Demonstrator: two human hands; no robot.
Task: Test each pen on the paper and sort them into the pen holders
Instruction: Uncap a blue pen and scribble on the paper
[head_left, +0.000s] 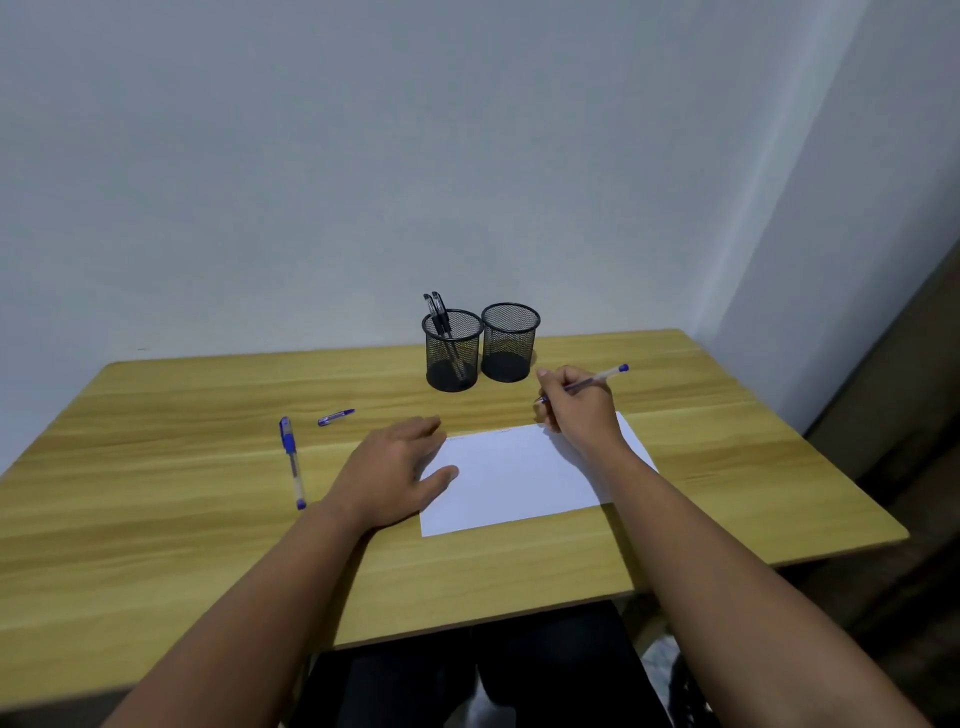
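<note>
A white sheet of paper (519, 478) lies on the wooden table (208, 545). My left hand (395, 473) rests flat on the paper's left edge with its fingers straight. Over the sheet's far right corner, my right hand (576, 405) grips an uncapped blue pen (602, 378) in a writing hold. A pen cap (335, 417) lies to the left. Further left lies a capped blue pen (293, 462). Two black mesh pen holders stand at the back: the left holder (452, 351) has two black pens (440, 312) in it, the right holder (510, 343) looks empty.
A grey wall rises right behind the table's far edge, with a corner at the right. The table's right edge (810, 431) drops off just past the paper. My dark-clothed legs (488, 675) show below the near edge.
</note>
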